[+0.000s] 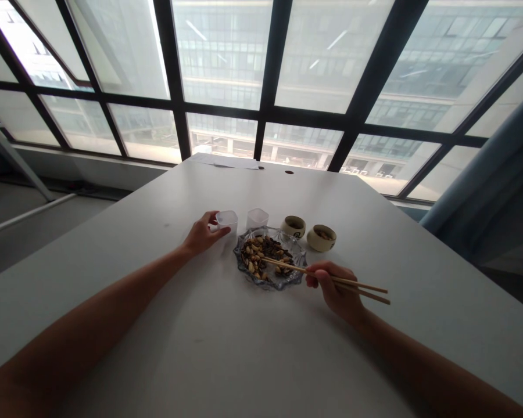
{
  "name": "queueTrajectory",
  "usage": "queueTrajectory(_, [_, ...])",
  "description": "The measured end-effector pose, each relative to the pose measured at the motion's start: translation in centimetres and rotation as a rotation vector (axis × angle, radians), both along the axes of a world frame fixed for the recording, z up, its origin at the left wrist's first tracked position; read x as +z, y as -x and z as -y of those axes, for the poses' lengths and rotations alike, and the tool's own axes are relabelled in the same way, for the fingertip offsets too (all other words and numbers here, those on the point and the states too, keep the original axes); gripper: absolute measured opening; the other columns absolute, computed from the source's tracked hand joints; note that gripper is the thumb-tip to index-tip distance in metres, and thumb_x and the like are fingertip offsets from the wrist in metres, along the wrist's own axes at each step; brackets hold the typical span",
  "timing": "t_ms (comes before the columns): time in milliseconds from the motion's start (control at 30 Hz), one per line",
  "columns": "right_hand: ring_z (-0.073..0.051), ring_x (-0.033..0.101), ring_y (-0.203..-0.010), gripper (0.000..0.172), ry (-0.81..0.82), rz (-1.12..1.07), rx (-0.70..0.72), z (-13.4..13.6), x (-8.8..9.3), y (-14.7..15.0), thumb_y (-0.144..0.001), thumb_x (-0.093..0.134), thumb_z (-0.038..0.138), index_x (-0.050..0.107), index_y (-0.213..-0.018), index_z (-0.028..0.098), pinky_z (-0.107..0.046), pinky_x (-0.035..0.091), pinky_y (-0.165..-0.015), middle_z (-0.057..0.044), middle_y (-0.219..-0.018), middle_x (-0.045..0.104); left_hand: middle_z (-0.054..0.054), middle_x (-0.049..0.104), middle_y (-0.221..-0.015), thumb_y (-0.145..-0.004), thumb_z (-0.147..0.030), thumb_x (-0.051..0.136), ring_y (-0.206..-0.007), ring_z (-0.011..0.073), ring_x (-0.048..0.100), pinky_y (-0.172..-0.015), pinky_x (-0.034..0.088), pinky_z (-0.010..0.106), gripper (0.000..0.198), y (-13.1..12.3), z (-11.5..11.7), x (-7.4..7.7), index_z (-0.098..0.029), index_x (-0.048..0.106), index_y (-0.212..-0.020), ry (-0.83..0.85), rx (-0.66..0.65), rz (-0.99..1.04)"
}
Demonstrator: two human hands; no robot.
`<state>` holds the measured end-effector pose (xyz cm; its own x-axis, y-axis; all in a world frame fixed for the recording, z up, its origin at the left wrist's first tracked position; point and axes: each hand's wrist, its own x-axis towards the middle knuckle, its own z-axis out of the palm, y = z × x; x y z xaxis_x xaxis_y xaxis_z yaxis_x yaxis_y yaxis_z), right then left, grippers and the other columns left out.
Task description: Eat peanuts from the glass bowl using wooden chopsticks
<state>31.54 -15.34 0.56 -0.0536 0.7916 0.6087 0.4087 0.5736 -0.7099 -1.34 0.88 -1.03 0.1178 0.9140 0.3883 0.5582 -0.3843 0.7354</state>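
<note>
My right hand (336,288) is closed around a pair of wooden chopsticks (361,287). Their tips reach into a scalloped glass dish (293,283) that holds mixed nuts and dark seeds (261,253). Whether the tips pinch a nut is too small to tell. On the dish's left, my left hand (203,234) grips a small translucent plastic cup (227,219), thumb in front and fingers behind. A second translucent cup (257,217) stands just behind the dish. Two beige ceramic cups, one (293,226) behind the dish and one (321,237) farther right, stand upright; the right one has something brownish inside.
All of this stands on a white table (226,348). White paper (226,161) lies at its far edge, close to large dark-framed windows (265,110). A blue curtain (483,157) hangs on the right, and a white metal frame (21,165) stands at the left.
</note>
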Motion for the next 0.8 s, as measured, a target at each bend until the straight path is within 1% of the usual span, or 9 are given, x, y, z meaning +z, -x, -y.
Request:
queueTrajectory(100, [-0.015,0.061,-0.050,0.033,0.045,0.000,0.025,-0.06,-0.42,0.08,-0.096,0.056,0.046,0.071,-0.081,0.019,-0.026,0.051,-0.048,-0.002,-0.059,0.067,0.009,0.069,-0.105,-0.070,-0.061,0.071,-0.101,0.0256,0.066,-0.084,0.054,0.038,0.073,-0.11,-0.09,-0.04,-0.017,0.054,-0.126,-0.009,0.003,-0.004])
queueTrajectory(167, [-0.015,0.061,-0.050,0.032,0.039,0.010,0.009,0.00,-0.47,0.23,-0.096,0.057,0.044,0.071,-0.081,0.019,-0.025,0.051,-0.048,-0.003,-0.060,0.066,0.010,0.069,-0.105,-0.070,-0.061,0.071,-0.101,0.0258,0.066,-0.084,0.054,0.039,0.074,-0.16,-0.14,-0.06,-0.016,0.054,-0.126,-0.010,-0.002,-0.007])
queueTrajectory(367, [-0.014,0.062,-0.049,0.026,-0.108,-0.022,-0.082,-0.01,-0.17,0.33,-0.097,0.057,0.038,0.069,-0.083,0.019,-0.023,0.051,-0.047,-0.001,-0.059,0.067,0.009,0.069,-0.102,-0.069,-0.062,0.071,-0.101,0.0262,0.066,-0.083,0.054,0.038,0.075,-0.21,-0.16,-0.08,-0.016,0.054,-0.126,0.000,-0.009,-0.001])
queueTrajectory(533, [-0.013,0.061,-0.048,0.024,-0.134,0.039,-0.097,-0.38,-0.25,0.20,-0.098,0.056,0.033,0.069,-0.083,0.019,-0.022,0.050,-0.047,-0.001,-0.059,0.066,0.009,0.068,-0.101,-0.070,-0.062,0.071,-0.099,0.0260,0.067,-0.080,0.054,0.038,0.076,-0.34,-0.34,-0.15,-0.015,0.053,-0.126,0.006,-0.009,-0.005])
queueTrajectory(633, [-0.013,0.061,-0.048,0.024,-0.140,0.073,-0.084,-0.43,-0.08,0.30,-0.098,0.056,0.032,0.069,-0.082,0.019,-0.022,0.049,-0.046,-0.001,-0.059,0.066,0.011,0.068,-0.101,-0.069,-0.063,0.071,-0.099,0.0267,0.066,-0.081,0.054,0.039,0.081,-0.39,-0.51,-0.16,-0.013,0.053,-0.129,0.008,-0.006,-0.019])
queueTrajectory(700, [-0.012,0.060,-0.048,0.026,-0.152,0.087,-0.047,-0.40,0.13,0.38,-0.099,0.054,0.032,0.068,-0.082,0.019,-0.021,0.049,-0.046,-0.001,-0.059,0.065,0.011,0.068,-0.101,-0.068,-0.064,0.071,-0.098,0.0270,0.066,-0.081,0.054,0.039,0.083,-0.39,-0.57,-0.11,-0.013,0.053,-0.131,0.012,0.000,-0.028])
queueTrajectory(800, [-0.012,0.060,-0.049,0.028,-0.181,0.069,-0.001,-0.39,0.33,0.45,-0.100,0.051,0.033,0.068,-0.083,0.019,-0.021,0.048,-0.046,0.000,-0.060,0.064,0.011,0.067,-0.102,-0.068,-0.065,0.071,-0.097,0.0266,0.066,-0.081,0.054,0.039,0.082,-0.40,-0.48,0.04,-0.013,0.055,-0.129,0.015,-0.007,-0.039])
